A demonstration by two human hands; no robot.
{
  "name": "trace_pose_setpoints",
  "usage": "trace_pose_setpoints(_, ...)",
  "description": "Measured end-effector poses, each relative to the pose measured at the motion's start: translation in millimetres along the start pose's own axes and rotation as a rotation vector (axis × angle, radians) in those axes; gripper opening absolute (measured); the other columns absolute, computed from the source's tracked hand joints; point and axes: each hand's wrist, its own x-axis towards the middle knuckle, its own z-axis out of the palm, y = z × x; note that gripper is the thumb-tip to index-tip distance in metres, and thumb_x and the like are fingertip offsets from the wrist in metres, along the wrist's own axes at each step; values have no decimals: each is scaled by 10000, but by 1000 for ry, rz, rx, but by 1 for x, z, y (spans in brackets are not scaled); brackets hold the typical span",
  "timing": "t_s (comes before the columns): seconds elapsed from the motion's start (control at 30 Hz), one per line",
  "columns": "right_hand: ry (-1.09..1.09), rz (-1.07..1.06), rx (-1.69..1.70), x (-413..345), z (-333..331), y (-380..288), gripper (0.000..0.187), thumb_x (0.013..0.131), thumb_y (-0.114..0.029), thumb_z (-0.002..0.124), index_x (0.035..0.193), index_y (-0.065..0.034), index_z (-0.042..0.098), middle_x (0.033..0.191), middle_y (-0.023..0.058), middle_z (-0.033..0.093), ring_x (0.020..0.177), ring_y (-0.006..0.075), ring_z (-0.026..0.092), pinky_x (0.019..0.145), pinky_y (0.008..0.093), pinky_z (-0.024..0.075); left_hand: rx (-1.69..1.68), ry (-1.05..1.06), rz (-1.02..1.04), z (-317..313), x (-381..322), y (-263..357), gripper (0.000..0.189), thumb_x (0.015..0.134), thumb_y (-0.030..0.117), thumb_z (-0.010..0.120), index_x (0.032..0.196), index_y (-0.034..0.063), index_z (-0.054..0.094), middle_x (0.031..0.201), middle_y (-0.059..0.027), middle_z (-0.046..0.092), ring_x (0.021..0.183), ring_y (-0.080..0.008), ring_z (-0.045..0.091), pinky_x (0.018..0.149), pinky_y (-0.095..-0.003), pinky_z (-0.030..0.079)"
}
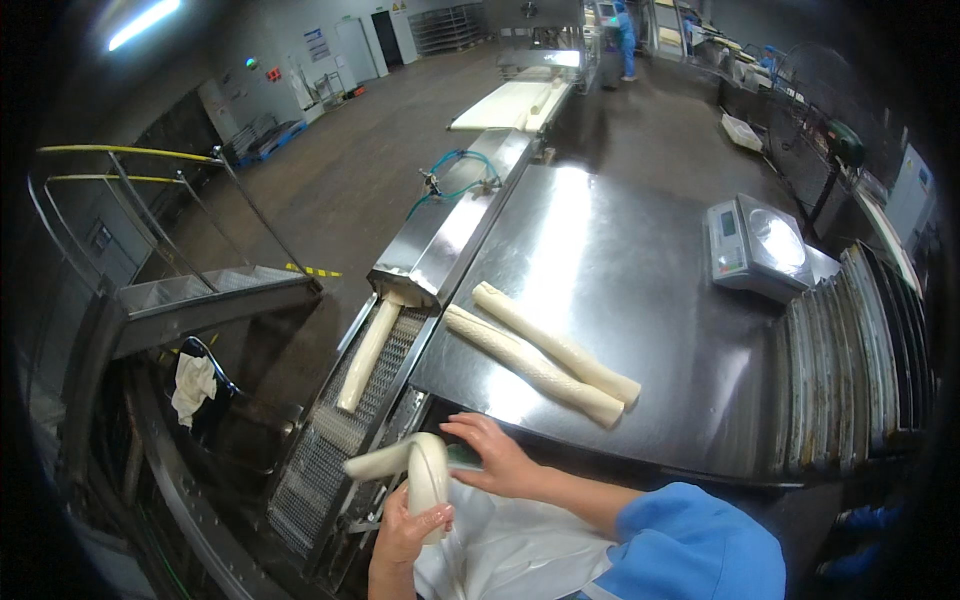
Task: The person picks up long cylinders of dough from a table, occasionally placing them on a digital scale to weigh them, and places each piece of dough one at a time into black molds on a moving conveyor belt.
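Observation:
My left hand [409, 523] grips the lower end of a pale dough roll [429, 472], which bends over at the top and droops to the left above the conveyor edge. Fingers spread, my right hand [495, 457] is beside the bend of that roll; whether it touches is unclear. On the wire-mesh conveyor belt [300, 487] another dough roll [369, 356] comes out from under a steel cover. Two more dough rolls, one smooth [555, 341] and one with a dimpled surface [532, 364], lie side by side on the steel table [660, 315].
A digital scale [757, 244] stands on the table's right side, behind a row of upright metal trays [840, 367]. Metal steps with a yellow handrail [127, 152] rise at left. A cloth [193, 386] hangs at lower left. Far off, a person in blue [625, 37] stands near machinery.

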Motion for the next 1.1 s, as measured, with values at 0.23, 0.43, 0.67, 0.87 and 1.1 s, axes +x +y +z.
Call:
trace_pose_setpoints(0.23, -50, 403, -215, 18, -53, 9, 484, 713, -193, 772, 1170, -124, 626, 996, 186, 702, 933, 346, 692, 808, 411, 543, -584, -311, 142, 6, 51, 15, 727, 856, 359, 685, 1369, -84, 422, 1080, -210, 657, 824, -219, 648, 764, -320, 517)
trace_pose_setpoints(0.43, 20, 555, -989, -13, -117, 55, 895, 715, -478, 760, 1467, -140, 414, 1498, 269, 349, 1392, 481, 303, 1139, 618, 210, -185, -34, 273, -26, 92, -30, 544, 984, 90, 557, 1486, 15, 361, 1256, -228, 607, 1030, -198, 642, 875, -307, 521)
trace_pose_setpoints(0.67, -187, 582, -820, -27, -141, 50, 987, 695, -528, 765, 1523, -208, 335, 1567, 267, 230, 1443, 495, 188, 1156, 631, 166, 978, 343, 288, -110, 110, -61, 705, 851, 109, 713, 1451, -45, 378, 1407, -280, 472, 1332, -401, 434, 1122, -450, 345)
trace_pose_setpoints(0.87, -324, 454, -934, -32, -140, 48, 916, 700, -469, 757, 1512, -342, 354, 1601, 146, 240, 1428, 517, 196, 1144, 636, 192, 1374, 605, 132, -186, 117, -66, 836, 830, 160, 734, 1492, -61, 274, 1505, -278, 343, 1413, -430, 298, 1189, -460, 231)
trace_pose_setpoints(1.1, -281, 457, -876, -12, -160, 81, 664, 771, -493, 639, 1417, -431, 498, 1612, 2, 289, 1389, 512, 294, 1113, 593, 275, 1318, 743, -54, -233, 100, -88, 777, 840, 186, 731, 1472, -35, 336, 1379, -252, 490, 1266, -424, 467, 1071, -486, 382)
